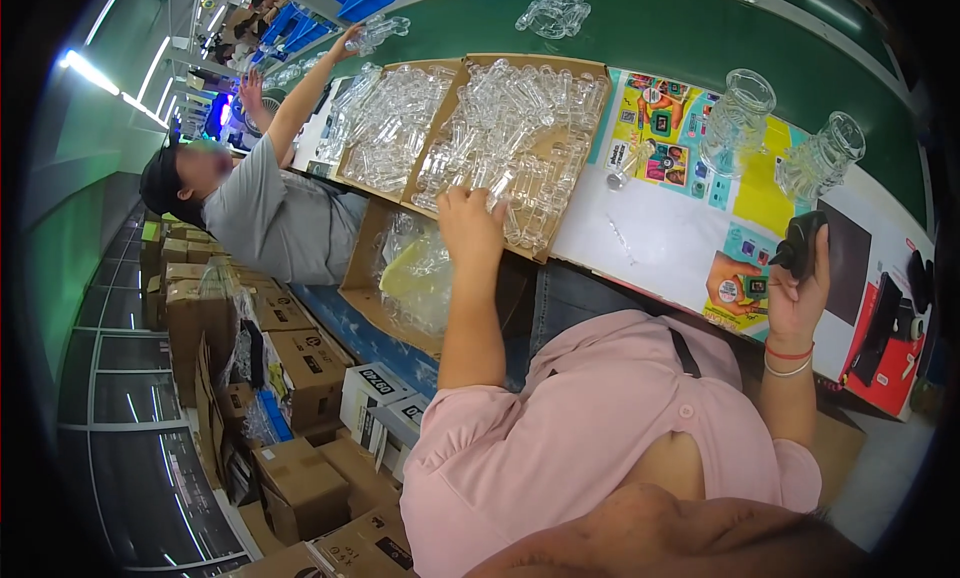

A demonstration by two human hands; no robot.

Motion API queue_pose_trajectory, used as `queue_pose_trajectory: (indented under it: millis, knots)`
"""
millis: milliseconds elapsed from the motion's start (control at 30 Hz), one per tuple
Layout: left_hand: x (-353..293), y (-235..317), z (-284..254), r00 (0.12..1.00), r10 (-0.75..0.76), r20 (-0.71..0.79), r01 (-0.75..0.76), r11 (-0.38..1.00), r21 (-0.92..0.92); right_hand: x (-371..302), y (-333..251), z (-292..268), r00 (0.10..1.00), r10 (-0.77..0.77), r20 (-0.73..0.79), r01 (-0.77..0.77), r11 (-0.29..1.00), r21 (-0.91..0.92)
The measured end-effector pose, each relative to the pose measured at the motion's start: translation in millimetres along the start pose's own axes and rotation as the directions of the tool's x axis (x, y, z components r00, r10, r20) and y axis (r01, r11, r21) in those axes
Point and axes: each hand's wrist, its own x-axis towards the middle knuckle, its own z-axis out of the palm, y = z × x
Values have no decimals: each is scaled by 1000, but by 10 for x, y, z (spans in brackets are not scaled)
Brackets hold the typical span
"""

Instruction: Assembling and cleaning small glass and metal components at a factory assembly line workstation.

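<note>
Hands well apart. Right hand [800, 288] closed around a black tool [798, 246], held up over the right part of the worktop [610, 228]. Tool's long axis slants, upper right to lower left, narrower end toward lower left. Right forearm comes up from below, elbow bent, fingers wrapped round the tool from the right side; red band and pale bangle at wrist.

Left hand [470, 223] at the near edge of the right-hand cardboard tray [545, 240], palm down, fingers curled over the clear pieces [505, 108]; cannot tell if it grips one. Left forearm runs nearly straight up. Clear pieces are elongated, long axes in mixed directions, heaped at the far side.

Single clear piece [622, 168] lies right of the tray, axis slanted, rounder end toward lower left. Farther right, two clear vessels [738, 128], open mouths up, tilted right in view. Second cardboard tray [412, 190] adjoins on the left, also full. Beyond it, co-worker's hand [350, 43] holds a clear vessel [380, 32].
</note>
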Motion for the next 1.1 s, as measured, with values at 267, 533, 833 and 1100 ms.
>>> queue_pose_trajectory:
  millis: [267,533,833,1100]
  knots:
    - [-81,-9,35,995,-101,-11,93,948,-303,-49,31,45,997,-7,-72,7,1000,7]
    - [-217,835,-236,979,-94,180,182,8,-983,-100,15,139,999,-4,-47,6,1000,25]
    - [-479,1535,-90,796,329,508,593,-259,-762,-165,-66,197,996,-3,-86,7,999,43]
    - [-797,1740,488,793,352,497,528,10,-849,-178,-107,99,996,-27,-83,35,995,95]
